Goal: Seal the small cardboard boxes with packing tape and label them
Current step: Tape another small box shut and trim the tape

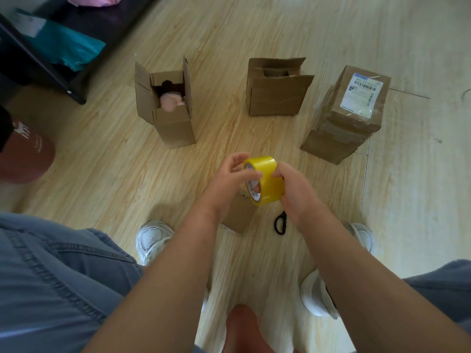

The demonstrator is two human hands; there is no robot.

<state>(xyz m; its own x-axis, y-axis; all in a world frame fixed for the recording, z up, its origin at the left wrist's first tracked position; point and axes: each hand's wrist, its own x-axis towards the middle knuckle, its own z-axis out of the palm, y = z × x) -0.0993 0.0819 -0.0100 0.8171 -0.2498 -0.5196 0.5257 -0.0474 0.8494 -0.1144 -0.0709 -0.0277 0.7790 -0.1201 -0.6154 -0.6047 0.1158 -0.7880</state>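
Both hands hold a yellow roll of packing tape (266, 180) over the pale wooden floor (107, 159), with cardboard boxes beyond.

The right hand (293, 193) has its fingers (277, 173) wrapped round the roll's outer band; the left hand (228, 179) has curled fingers on the roll's near side face and rim, so both grip the tape. Just beneath the hands a small brown cardboard box (239, 216) stands on the floor, mostly hidden, with black-handled scissors (280, 222) lying just beside it. Farther off stand three more: an open cardboard box with a pink item inside (168, 123) on the left, a cardboard box with loose flaps (276, 98) in the middle, and — on the right — a taped cardboard box bearing a white barcode label (354, 115). White shoes (153, 239) rest near the small box.
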